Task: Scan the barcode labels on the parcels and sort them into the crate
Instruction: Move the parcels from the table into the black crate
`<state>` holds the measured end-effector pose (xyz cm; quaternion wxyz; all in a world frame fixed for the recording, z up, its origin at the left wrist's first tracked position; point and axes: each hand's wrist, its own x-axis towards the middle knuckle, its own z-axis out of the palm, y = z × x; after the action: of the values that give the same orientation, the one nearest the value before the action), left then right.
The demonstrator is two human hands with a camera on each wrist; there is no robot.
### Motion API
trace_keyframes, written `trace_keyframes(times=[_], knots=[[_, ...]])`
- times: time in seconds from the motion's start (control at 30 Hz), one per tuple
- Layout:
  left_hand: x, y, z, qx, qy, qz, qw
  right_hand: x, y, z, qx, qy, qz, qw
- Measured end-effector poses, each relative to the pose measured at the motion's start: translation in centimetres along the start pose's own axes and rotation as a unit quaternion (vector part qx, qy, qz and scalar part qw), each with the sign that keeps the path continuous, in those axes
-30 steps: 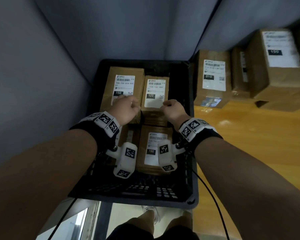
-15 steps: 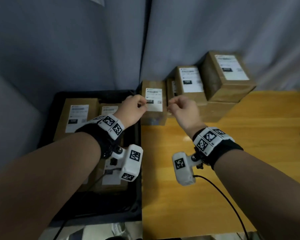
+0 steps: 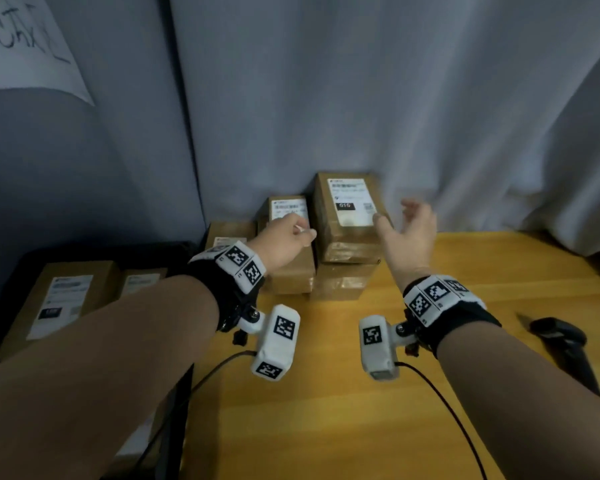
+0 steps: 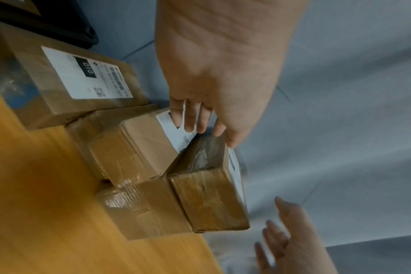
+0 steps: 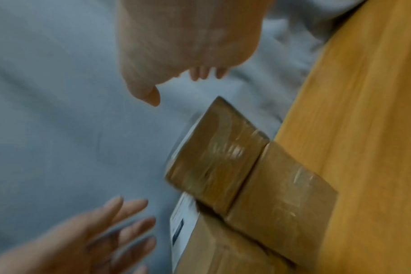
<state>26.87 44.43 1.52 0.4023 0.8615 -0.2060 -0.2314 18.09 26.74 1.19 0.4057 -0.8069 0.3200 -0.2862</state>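
Note:
Several brown parcels with white labels are stacked at the back of the wooden table [image 3: 378,410]. The top parcel [image 3: 350,216] lies on a lower one [image 3: 340,282]. My left hand [image 3: 302,230] reaches over the smaller parcel [image 3: 291,271] beside it, fingers [image 4: 191,122] straight at that parcel's label. Whether they touch it I cannot tell. My right hand [image 3: 395,216] is spread just right of the top parcel [image 5: 216,157] and holds nothing. The black crate [image 3: 101,251] at the left holds labelled parcels [image 3: 66,292].
A black handheld scanner [image 3: 561,344] lies on the table at the far right. Another parcel marked 010 [image 4: 82,77] lies between the stack and the crate. Grey curtains [image 3: 361,98] hang close behind the parcels. Wrist-camera cables trail over the table's near part.
Both hands have left the parcels in the crate and moved right and forward to the stack on the table. The right hand's fingers have spread. The view has swung from crate to table.

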Motion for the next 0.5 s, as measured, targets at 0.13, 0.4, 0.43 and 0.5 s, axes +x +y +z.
trace_keyframes(times=[0.13, 0.4, 0.43, 0.5], knots=[[1.0, 1.5, 1.8, -0.050, -0.027, -0.065, 0.996, 1.5, 1.5, -1.6, 0.066, -0.153, 0.233, 0.958], [0.6, 4.0, 2.4, -0.294, -0.016, -0.123, 0.948, 0.5, 1.0, 0.2, 0.202, -0.163, 0.268, 0.928], [0.5, 4.1, 2.2, -0.305, -0.016, -0.119, 0.945, 0.2, 0.8, 0.3, 0.222, -0.153, 0.269, 0.925], [0.1, 3.9, 1.5, -0.320, -0.019, -0.106, 0.941, -0.5, 0.3, 0.7, 0.268, -0.130, 0.274, 0.915]])
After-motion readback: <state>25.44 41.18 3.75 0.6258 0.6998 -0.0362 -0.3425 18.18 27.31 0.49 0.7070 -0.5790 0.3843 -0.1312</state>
